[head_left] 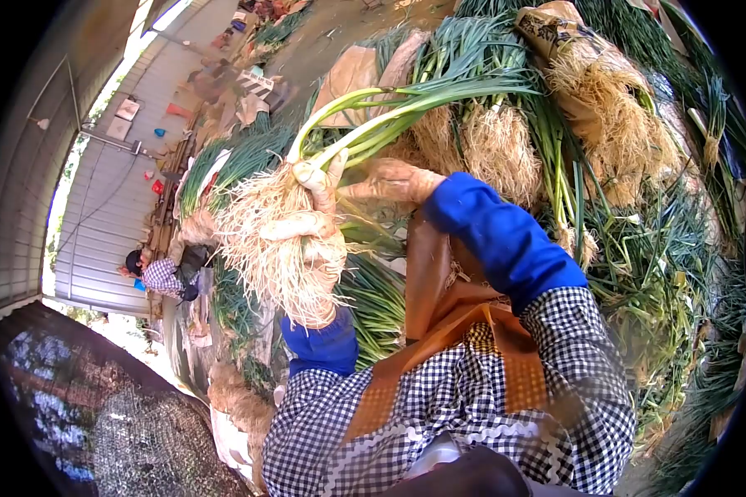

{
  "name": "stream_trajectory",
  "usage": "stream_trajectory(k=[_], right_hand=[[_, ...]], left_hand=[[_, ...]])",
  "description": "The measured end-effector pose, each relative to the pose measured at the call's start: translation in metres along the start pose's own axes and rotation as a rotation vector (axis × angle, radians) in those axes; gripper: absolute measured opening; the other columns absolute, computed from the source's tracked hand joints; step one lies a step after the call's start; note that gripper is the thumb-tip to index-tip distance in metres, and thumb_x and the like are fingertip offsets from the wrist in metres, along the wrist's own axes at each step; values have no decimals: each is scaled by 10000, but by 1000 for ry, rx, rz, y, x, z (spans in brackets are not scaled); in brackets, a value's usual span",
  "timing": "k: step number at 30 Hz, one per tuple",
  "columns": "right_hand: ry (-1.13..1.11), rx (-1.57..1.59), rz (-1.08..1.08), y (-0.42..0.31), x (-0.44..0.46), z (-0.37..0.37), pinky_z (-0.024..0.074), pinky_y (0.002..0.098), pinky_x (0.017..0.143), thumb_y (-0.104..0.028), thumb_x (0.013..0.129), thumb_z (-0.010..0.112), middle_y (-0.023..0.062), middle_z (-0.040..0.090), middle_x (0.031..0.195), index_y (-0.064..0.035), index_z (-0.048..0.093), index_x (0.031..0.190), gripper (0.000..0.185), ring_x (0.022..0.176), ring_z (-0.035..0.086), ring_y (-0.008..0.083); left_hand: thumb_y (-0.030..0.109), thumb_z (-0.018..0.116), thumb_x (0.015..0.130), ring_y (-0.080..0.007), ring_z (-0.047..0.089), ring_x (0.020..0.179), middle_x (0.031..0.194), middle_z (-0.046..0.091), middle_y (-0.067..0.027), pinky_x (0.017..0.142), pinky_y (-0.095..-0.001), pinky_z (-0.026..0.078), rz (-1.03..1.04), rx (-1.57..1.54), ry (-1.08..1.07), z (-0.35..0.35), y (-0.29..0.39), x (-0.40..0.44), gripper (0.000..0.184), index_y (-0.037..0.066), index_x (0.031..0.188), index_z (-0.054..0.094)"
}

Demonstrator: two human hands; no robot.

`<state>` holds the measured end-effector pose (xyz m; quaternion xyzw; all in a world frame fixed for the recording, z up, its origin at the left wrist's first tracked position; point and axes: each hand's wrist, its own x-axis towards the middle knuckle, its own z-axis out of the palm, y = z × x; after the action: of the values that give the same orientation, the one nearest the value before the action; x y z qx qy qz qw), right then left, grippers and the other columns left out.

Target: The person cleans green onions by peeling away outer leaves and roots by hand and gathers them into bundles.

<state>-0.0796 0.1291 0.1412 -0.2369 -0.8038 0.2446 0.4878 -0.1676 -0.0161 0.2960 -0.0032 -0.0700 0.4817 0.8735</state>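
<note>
My left hand [315,236] is closed around a bunch of green onions [261,228], raised in front of me at the left. Its tangled pale roots hang over my fingers, and its thick stems and green leaves bend up and to the right. Just right of the stem bases is my right hand [389,180], blurred, its fingers pointing toward the bunch. Whether those fingers grip anything cannot be made out. Loose, blurred leaves [373,232] show below my right hand. Both forearms wear blue sleeve covers.
Bundled onions with roots [501,145] lie beyond my right hand, with a wrapped bundle [609,108] farther right. Loose green leaves [655,290] cover the right side. More onions [373,306] lie near my apron [431,282]. Another person [162,273] is at the far left.
</note>
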Motion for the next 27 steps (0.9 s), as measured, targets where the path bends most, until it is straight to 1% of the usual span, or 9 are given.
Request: stream_trajectory(k=[4, 11, 13, 15, 19, 22, 24, 26, 27], right_hand=[[-229, 999, 293, -45, -13, -22, 364, 202, 485, -308, 922, 523, -36, 471, 593, -70, 547, 792, 272, 506, 431, 54], [-183, 851, 377, -73, -37, -75, 408, 205, 633, -281, 935, 485, 0, 611, 916, -75, 548, 1108, 276, 759, 536, 64], [-218, 787, 32, -86, -22, -58, 419, 228, 594, -347, 924, 490, 21, 581, 780, -12, 577, 922, 346, 623, 515, 81], [-489, 1089, 225, -98, -20, -72, 391, 212, 560, -347, 919, 507, -15, 547, 699, -32, 586, 886, 326, 580, 474, 64], [-390, 1043, 421, -86, -67, -115, 321, 188, 491, -382, 916, 510, -45, 471, 624, -75, 594, 784, 344, 534, 402, 44], [-416, 821, 598, -24, -148, -144, 445, 253, 562, -384, 898, 525, 20, 608, 751, -114, 636, 955, 298, 603, 560, 130], [-626, -45, 769, -8, -160, -133, 508, 327, 617, -443, 880, 520, 69, 620, 658, -88, 663, 832, 385, 590, 593, 186], [-776, -682, 682, -36, -124, -126, 502, 349, 633, -548, 867, 463, 115, 646, 766, -83, 642, 992, 514, 682, 622, 214], [-641, -502, 526, -13, -116, -109, 499, 367, 643, -589, 856, 439, 132, 650, 816, -82, 617, 1071, 579, 733, 634, 230]], left_hand=[[33, 563, 835, -111, 632, 617, 1163, 543, -128, 363, -144, 343, -6, -21, 27, 3, 5, -5, 710, -9, 1400, 135], [37, 564, 837, -112, 637, 625, 1167, 543, -133, 363, -143, 341, -31, -3, 34, -7, 16, -8, 640, -12, 1371, 215], [38, 565, 837, -112, 639, 627, 1168, 543, -134, 363, -143, 341, -47, 21, 44, -9, 14, -10, 621, -13, 1363, 238], [39, 565, 838, -113, 640, 629, 1169, 543, -136, 363, -143, 341, -64, 60, 62, -10, 14, -14, 602, -13, 1354, 261], [41, 566, 839, -113, 643, 633, 1171, 543, -138, 363, -143, 340, -47, 43, 62, -17, 24, -19, 565, -15, 1337, 307], [28, 569, 832, -120, 651, 646, 1175, 540, -170, 364, -140, 348, -7, -12, -27, -13, 37, -17, 423, 1, 1237, 447], [28, 567, 831, -110, 637, 618, 1173, 535, -160, 368, -139, 359, 54, -41, -39, -7, 34, -15, 427, -3, 1238, 441], [36, 563, 836, -107, 631, 606, 1171, 533, -157, 369, -139, 361, 32, -28, -43, -3, 34, -9, 423, -5, 1238, 440], [48, 557, 843, -100, 625, 600, 1158, 536, -150, 365, -137, 353, 19, -15, -44, -3, 34, -8, 416, -2, 1239, 440]])
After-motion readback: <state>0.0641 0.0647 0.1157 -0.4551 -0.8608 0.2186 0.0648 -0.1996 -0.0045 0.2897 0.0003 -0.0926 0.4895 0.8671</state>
